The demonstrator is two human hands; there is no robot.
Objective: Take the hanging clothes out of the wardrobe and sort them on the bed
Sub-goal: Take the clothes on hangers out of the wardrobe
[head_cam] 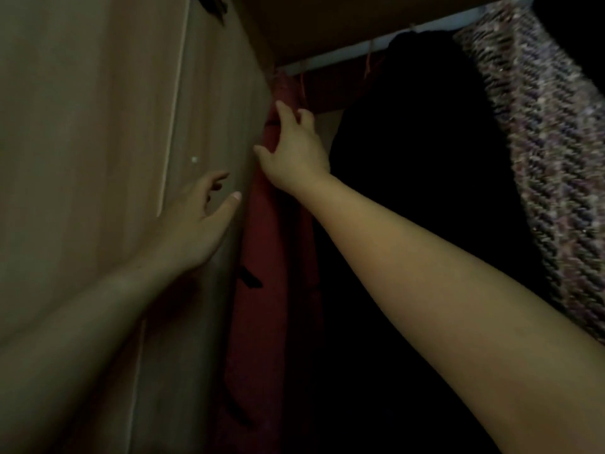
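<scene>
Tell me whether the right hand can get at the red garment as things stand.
Probably yes: the right hand is already at the red garment, fingers spread near its top beside the wardrobe panel, with nothing between them.

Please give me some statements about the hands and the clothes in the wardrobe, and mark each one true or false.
1. The right hand reaches up to the red garment. True.
2. The left hand holds a hanger. False: it is open and empty, by the wardrobe door.
3. The tweed garment hangs at the far right. True.
4. The black garment lies on the bed. False: it hangs from the rail.
</scene>
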